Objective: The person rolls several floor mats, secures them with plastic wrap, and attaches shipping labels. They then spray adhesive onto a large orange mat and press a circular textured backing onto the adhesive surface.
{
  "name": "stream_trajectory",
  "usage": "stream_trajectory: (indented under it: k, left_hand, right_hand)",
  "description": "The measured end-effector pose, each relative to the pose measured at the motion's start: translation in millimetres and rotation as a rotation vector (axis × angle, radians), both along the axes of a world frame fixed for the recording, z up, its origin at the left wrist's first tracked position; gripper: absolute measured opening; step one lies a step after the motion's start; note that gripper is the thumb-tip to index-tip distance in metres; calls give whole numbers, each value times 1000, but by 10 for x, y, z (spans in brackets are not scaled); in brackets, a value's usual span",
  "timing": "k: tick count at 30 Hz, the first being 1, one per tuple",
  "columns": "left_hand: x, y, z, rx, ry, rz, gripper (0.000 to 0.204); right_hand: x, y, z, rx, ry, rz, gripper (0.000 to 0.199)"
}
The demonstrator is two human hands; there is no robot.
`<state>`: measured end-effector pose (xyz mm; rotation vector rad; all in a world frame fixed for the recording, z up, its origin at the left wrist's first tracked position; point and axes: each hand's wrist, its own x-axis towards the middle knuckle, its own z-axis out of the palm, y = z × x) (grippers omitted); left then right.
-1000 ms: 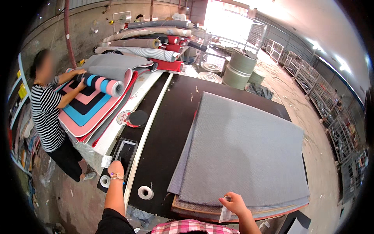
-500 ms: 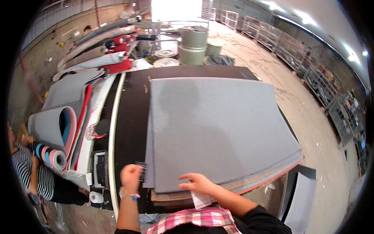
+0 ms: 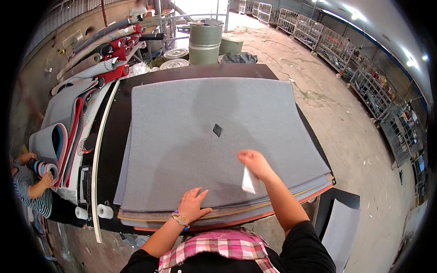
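Observation:
A stack of fabric-like sheets, with a grey textured sheet (image 3: pixel 182 109) on top, covers most of the dark table. My left hand (image 3: pixel 194 204) rests on the near edge of the top sheet, fingers spread, holding nothing. My right hand (image 3: pixel 256 164) is over the middle right part of the stack, its fingers pinched. From its grip hangs a white paper slip (image 3: pixel 249 181), slightly blurred. Farther in, a small dark diamond-shaped piece (image 3: pixel 217 130) appears against the grey sheet, apart from both hands.
A long pale strip (image 3: pixel 101 136) runs along the table's left side, with white rolls (image 3: pixel 105 211) near its end. At far left, a person in a striped top (image 3: pixel 34 193) handles a striped roll (image 3: pixel 47 169). Fabric rolls and green drums (image 3: pixel 205 43) stand beyond; wire cages (image 3: pixel 334 48) line the right.
My left hand has moved right onto the sheet's near edge and opened. My right hand has gone forward with the white slip. The dark diamond-shaped piece now shows on the grey sheet.

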<state>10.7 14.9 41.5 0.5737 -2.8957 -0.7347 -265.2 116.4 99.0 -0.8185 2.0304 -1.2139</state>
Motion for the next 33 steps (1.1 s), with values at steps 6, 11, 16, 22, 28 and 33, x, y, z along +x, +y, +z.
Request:
stream_trajectory:
  k: [6, 11, 16, 22, 28, 33]
  left_hand:
    - [-184, 13, -12, -102, -122, -150, 53]
    - [-392, -58, 298, -363, 54, 12, 30]
    - [-1016, -475, 715, -235, -216, 377, 42]
    - [-1110, -886, -31, -204, -73, 101, 26]
    - [-772, -559, -23, -445, -88, 15, 53]
    - [-581, -637, -105, -583, -74, 106, 77]
  right_hand:
    - [-327, 1678, -440, 341, 710, 305, 43]
    - [-664, 1902, -521, 64, 1124, 243, 29]
    - [-1110, 1177, -143, 238, 1336, 54, 22]
    - [-1400, 754, -565, 133, 1134, 323, 24]
    - [-1160, 1227, -715, 279, 1324, 352, 38]
    - [-1195, 1225, -769, 323, 1340, 243, 71]
